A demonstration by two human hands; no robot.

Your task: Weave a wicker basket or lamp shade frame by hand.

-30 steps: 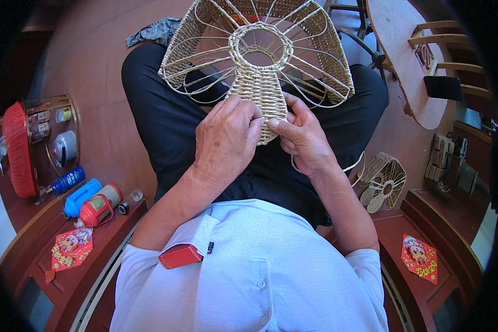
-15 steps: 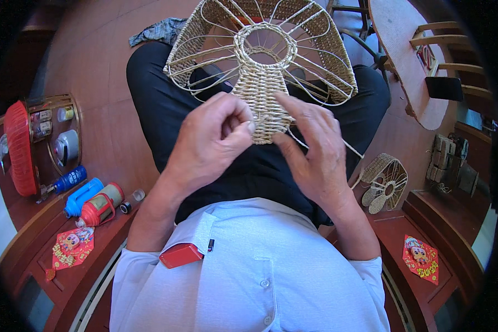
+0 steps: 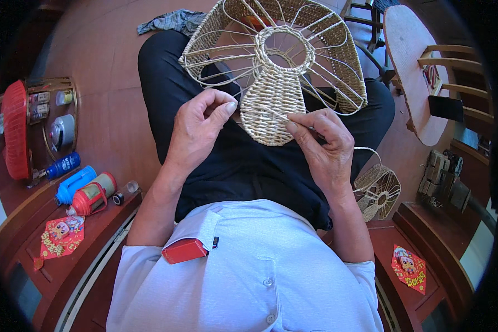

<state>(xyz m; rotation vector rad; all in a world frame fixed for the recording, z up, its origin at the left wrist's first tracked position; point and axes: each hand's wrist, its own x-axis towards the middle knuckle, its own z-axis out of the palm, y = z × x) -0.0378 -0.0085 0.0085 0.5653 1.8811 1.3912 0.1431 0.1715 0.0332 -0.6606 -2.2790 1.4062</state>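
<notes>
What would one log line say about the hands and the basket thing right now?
left hand: pinching cord by woven panel | right hand: fingers on panel edge | wire frame: on lap

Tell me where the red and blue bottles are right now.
In the head view they lie on the person's left: the red bottle and blue bottle side by side on the wooden ledge, below the red basket.

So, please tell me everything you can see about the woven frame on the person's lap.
The woven frame is a fan-shaped piece of thin pale wire ribs spreading from a wrapped central ring, with a straw-coloured woven band along its outer edge. One panel below the ring is fully woven; the others are open. It rests tilted on the dark trousers. The right hand pinches a strand at the panel; the left hand is beside it.
</notes>
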